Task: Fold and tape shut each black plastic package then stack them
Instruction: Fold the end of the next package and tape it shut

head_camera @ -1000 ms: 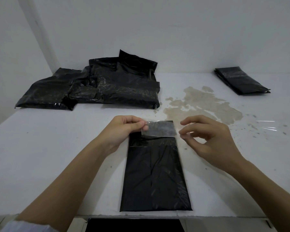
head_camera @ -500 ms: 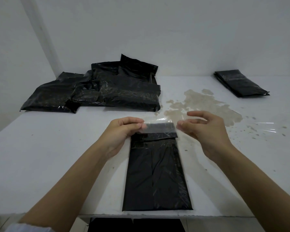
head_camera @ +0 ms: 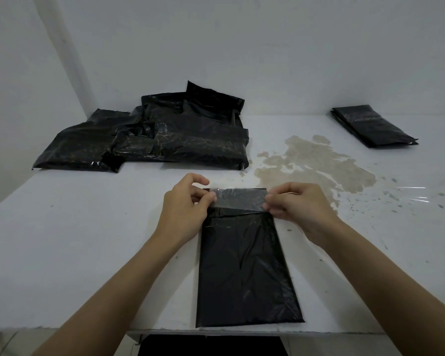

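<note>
A flat black plastic package [head_camera: 244, 268] lies lengthwise on the white table [head_camera: 88, 240], its near end at the front edge. Across its folded far end stretches a strip of clear tape [head_camera: 239, 199]. My left hand [head_camera: 188, 206] pinches the tape's left end and my right hand [head_camera: 301, 206] pinches its right end. A loose pile of black packages [head_camera: 149, 140] sits at the back left. A neat stack of black packages [head_camera: 373, 125] lies at the back right.
A brownish stain [head_camera: 316, 163] spreads over the table behind my right hand. More clear tape strips [head_camera: 411, 194] stick out at the right. White walls close off the back and left. The table's front edge runs just below the package.
My right hand moved left and took hold of the tape's right end. The tape now spans the package's folded end between both hands.
</note>
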`<state>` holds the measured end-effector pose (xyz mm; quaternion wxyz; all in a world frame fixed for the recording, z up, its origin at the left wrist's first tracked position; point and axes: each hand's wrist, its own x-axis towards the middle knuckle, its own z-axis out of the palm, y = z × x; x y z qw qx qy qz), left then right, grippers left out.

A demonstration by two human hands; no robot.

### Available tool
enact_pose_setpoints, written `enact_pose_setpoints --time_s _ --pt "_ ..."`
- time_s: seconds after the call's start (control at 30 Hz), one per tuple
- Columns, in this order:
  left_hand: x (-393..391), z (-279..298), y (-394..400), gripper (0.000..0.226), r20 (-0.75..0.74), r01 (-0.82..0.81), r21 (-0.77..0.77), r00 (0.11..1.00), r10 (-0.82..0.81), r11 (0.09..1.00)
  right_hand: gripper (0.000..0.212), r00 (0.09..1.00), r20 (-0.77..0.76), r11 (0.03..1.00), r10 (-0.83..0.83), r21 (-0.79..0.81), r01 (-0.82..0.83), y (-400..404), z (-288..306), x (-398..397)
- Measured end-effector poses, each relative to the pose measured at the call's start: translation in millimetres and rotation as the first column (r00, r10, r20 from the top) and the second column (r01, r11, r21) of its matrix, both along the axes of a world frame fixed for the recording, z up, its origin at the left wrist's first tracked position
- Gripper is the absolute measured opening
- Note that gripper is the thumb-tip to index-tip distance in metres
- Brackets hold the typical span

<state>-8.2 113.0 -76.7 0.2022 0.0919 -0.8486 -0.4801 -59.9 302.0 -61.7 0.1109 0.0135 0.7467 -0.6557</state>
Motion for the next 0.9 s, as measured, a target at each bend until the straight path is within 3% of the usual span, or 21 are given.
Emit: enact_pose_setpoints --time_s 0.4,0.7,0.9 --pt "2.9 -7.2 -10.5 0.018 0.004 0.017 -0.059 1.0 -0.017 0.998 0.017 0.995 -0.095 0.999 0.009 0.054 -0.003 -3.0 -9.7 1.5" --pt "1.3 -5.1 -14.7 0.019 0.077 0.099 -0.006 0.992 -0.098 0.995 0.019 0.993 -0.113 0.994 0.023 0.106 -0.011 -4.8 -10.5 -1.3" --pt "0.2 -7.0 -14.8 0.016 0.052 0.08 -0.136 0.996 -0.073 0.987 0.023 0.986 -0.166 0.984 0.023 0.179 0.007 -5.7 -14.2 -0.6"
